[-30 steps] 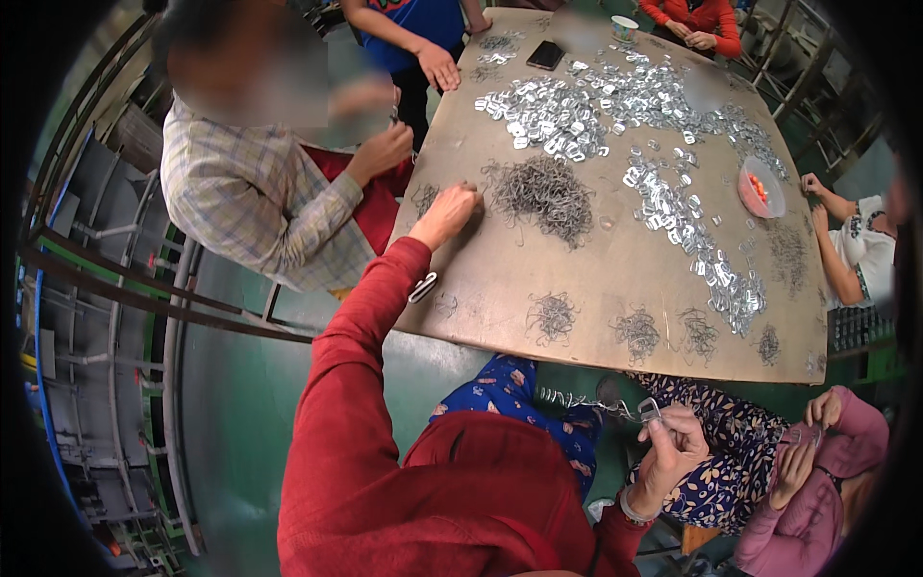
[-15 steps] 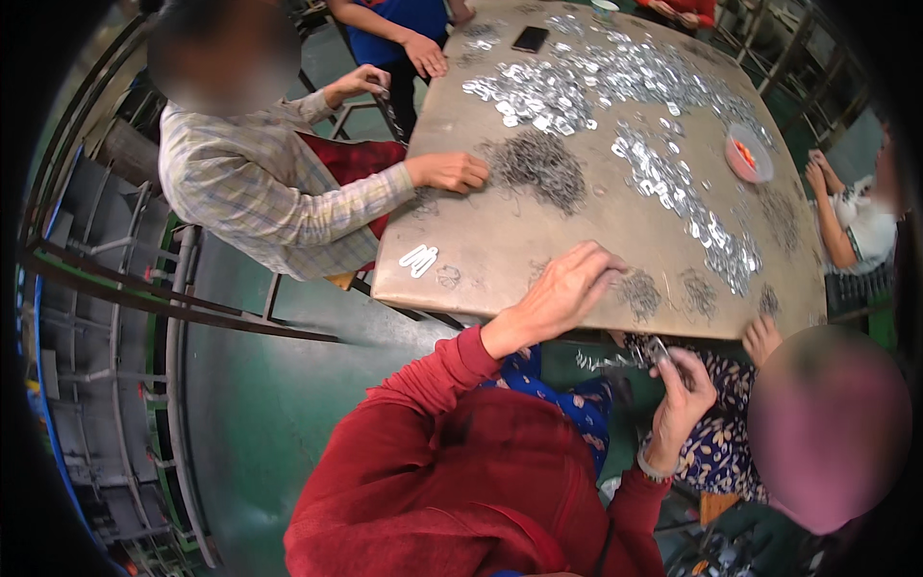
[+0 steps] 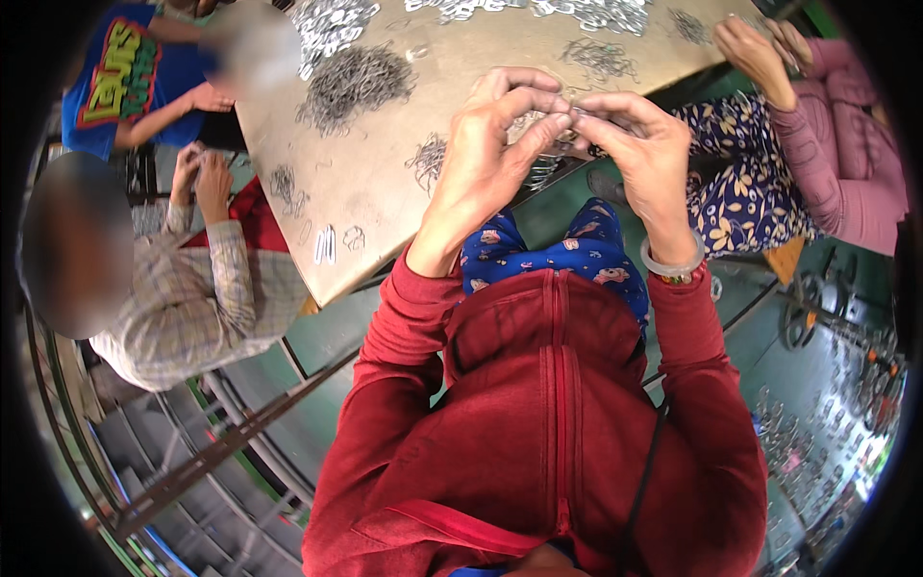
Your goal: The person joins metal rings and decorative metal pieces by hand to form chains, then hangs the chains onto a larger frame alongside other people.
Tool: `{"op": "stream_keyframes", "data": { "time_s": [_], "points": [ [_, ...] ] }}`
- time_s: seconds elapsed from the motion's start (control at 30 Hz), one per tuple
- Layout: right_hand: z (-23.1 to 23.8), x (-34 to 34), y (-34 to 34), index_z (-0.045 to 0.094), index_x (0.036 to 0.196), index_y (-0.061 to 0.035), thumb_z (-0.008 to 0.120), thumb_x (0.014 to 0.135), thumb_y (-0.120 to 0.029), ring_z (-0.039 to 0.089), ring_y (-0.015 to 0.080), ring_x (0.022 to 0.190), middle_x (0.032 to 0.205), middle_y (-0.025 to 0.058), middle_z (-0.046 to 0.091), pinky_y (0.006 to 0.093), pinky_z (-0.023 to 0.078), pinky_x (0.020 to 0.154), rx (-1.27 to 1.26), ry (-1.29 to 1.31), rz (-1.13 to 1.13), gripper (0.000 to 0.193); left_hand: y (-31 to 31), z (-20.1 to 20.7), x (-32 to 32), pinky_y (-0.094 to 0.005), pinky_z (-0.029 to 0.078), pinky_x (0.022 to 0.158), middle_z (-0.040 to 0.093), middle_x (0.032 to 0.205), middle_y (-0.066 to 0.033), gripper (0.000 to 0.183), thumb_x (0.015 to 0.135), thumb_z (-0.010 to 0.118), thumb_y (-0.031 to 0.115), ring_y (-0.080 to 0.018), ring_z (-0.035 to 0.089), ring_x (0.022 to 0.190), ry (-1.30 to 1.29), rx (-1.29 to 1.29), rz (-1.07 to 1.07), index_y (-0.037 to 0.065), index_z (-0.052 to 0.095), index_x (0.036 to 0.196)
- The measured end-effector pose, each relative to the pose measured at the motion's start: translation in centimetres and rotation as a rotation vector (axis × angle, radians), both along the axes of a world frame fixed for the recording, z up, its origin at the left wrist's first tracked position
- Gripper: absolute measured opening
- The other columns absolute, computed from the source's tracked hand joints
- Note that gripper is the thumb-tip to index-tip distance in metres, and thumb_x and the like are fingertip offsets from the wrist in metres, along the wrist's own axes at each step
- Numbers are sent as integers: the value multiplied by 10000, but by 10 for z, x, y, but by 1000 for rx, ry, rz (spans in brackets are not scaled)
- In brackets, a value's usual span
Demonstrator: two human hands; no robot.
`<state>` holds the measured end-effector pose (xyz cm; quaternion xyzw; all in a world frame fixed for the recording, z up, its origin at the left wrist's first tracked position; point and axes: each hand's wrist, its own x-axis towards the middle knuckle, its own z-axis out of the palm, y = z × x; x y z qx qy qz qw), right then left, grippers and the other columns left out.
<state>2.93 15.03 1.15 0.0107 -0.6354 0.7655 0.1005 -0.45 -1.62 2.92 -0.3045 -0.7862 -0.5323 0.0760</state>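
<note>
My left hand (image 3: 498,135) and my right hand (image 3: 639,144) are raised together at the table's near edge, fingertips almost touching. Both are closed in a pinch. Between them is something small and metallic, mostly hidden by the fingers. Shiny metal pieces (image 3: 544,171) hang just below, partly behind my left hand; they appear to belong to what my right hand grips. Closest to my left hand on the table is a small heap of thin bent wires (image 3: 429,162).
On the table (image 3: 385,212) lie a big dark wire heap (image 3: 358,85), silver oval links (image 3: 332,24), white oval pieces (image 3: 325,245) and another wire pile (image 3: 598,60). One co-worker in plaid (image 3: 183,308) sits left, one in pink (image 3: 841,173) right, another in blue (image 3: 135,77) farther back.
My left hand has come back from the wire piles on the table to meet my right hand, which has risen with the metal pieces. The view has tilted down and turned.
</note>
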Motion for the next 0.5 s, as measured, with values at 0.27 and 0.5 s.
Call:
{"op": "stream_keyframes", "data": {
  "time_s": [0.27,0.5],
  "points": [
    [7,-18,1,695,879,18,678,777,9,618,77,718,763,18,609,209,498,618,123,57,144,104,0,0,-7,-282,469,867,667,969,-76,90,874,599,35,-132,598,929,-338,269,-43,-4,628,950],
    [55,-36,43,631,1074,30,643,806,28,629,120,829,952,61,652,234,509,769,-16,167,-62,269,-6,22,-4,-271,433,895,661,971,-75,113,920,549,90,-137,588,945,-264,285,-32,-1,598,964]
  ]
}}
